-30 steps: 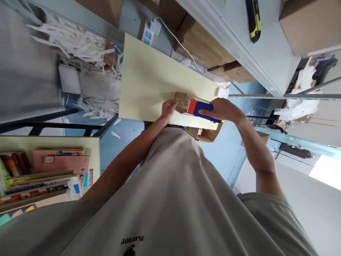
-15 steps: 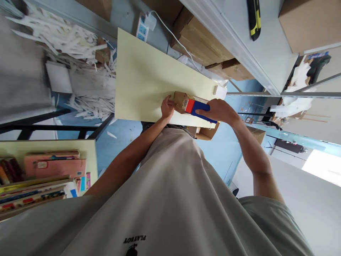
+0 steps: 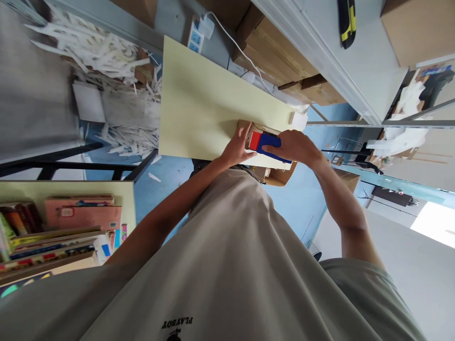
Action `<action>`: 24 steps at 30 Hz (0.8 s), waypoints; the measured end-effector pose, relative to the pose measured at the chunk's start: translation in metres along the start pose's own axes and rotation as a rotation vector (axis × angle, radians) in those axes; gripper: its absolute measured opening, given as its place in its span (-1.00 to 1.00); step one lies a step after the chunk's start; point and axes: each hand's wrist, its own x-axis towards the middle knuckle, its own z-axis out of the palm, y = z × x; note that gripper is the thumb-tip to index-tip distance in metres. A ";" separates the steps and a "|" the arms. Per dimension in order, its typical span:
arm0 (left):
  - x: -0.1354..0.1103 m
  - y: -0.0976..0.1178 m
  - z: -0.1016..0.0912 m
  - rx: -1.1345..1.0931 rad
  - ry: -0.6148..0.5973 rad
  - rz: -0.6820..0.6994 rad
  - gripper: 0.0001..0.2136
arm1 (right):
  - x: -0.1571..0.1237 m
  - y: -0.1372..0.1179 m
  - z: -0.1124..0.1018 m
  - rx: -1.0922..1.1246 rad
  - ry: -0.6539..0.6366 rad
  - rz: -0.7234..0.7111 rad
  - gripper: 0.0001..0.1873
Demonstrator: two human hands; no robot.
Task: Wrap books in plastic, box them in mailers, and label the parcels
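Note:
A small brown cardboard parcel (image 3: 256,129) lies near the front edge of a pale yellow table (image 3: 199,104). My left hand (image 3: 239,146) covers the parcel's left end, fingers curled against it. My right hand (image 3: 295,147) grips a blue and red tape dispenser (image 3: 265,141) pressed on top of the parcel. Much of the parcel is hidden under both hands and the dispenser.
A heap of white paper strips (image 3: 106,61) lies on the floor left of the table, beside a power strip (image 3: 196,37). Cardboard boxes (image 3: 280,57) sit under a grey shelf (image 3: 355,61) bearing a yellow-black tool (image 3: 347,21). Stacked books (image 3: 60,237) rest on another table at left.
My left hand has slid right along the parcel, from its left corner to covering more of it next to the dispenser. The view shifted slightly.

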 end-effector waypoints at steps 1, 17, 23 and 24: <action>0.006 0.005 -0.002 0.010 -0.015 0.023 0.11 | -0.002 -0.002 0.000 -0.008 0.008 0.003 -0.35; 0.029 0.005 -0.012 0.201 -0.042 -0.072 -0.65 | 0.003 0.022 0.023 -0.002 -0.020 0.019 -0.25; 0.020 0.002 -0.012 0.225 -0.081 -0.122 -0.47 | 0.035 0.061 0.050 0.034 -0.060 0.053 -0.22; 0.019 0.002 -0.012 0.235 -0.083 -0.125 -0.43 | 0.042 0.064 0.055 0.040 -0.058 0.059 -0.21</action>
